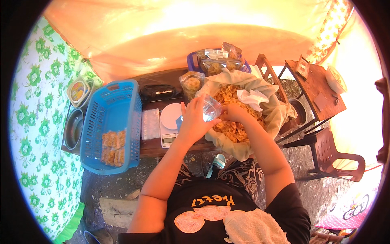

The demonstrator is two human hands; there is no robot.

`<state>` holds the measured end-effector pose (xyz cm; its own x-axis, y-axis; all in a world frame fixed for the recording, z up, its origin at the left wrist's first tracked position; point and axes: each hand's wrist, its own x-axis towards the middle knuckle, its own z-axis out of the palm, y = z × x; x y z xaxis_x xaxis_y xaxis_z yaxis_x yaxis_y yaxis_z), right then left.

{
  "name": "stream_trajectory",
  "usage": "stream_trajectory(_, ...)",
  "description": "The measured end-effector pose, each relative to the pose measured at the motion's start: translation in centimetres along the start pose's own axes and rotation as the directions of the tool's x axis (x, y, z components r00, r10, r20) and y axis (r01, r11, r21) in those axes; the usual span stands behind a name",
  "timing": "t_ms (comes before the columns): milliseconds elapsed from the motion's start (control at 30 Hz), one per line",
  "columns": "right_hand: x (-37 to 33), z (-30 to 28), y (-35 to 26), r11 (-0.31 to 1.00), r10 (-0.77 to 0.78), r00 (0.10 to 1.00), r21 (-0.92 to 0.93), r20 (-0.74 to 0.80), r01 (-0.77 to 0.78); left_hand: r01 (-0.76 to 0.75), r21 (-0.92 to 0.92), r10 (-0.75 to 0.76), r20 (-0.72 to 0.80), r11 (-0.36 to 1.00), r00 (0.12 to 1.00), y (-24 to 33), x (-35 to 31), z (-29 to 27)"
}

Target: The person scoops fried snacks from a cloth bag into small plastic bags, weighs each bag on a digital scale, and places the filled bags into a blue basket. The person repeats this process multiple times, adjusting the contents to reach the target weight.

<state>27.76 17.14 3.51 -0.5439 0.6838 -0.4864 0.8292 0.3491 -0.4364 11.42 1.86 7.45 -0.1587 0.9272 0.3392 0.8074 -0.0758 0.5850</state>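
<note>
My left hand (194,121) holds a small clear plastic bag (212,107) over the near left side of a cloth-lined container. Curled in beside the bag's mouth is my right hand (232,112); its fingertips are partly hidden, so what they grip does not show. Thin yellow-orange chips (231,131) fill the container, whose pale cloth lining (280,112) drapes over the rim. A crumpled white sheet (252,99) lies on the chips. Left of the container sits a white kitchen scale (169,139) with a round platform, partly behind my left hand.
A blue plastic basket (135,122) with filled packets (113,148) stands at left, beside a stack of clear bags (150,124). Behind are a filled bag (191,83) and a purple basket (191,63) of packets. At right are a wooden table (315,87) and brown plastic chair (325,148).
</note>
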Motion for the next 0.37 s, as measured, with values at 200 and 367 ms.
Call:
stream_trajectory(200,-0.7,-1.0,0.3,0.999,0.031,0.999,-0.031,-0.029,-0.032,0.024,0.015,-0.024,0.020,1.000,1.000,-0.4,-0.2,-0.5)
stream_trajectory(367,0.2,-1.7,2.1,0.994,-0.027,0.997,0.108,-0.071,0.035,0.014,0.013,-0.014,0.008,1.000,1.000,-0.2,-0.3,-0.2)
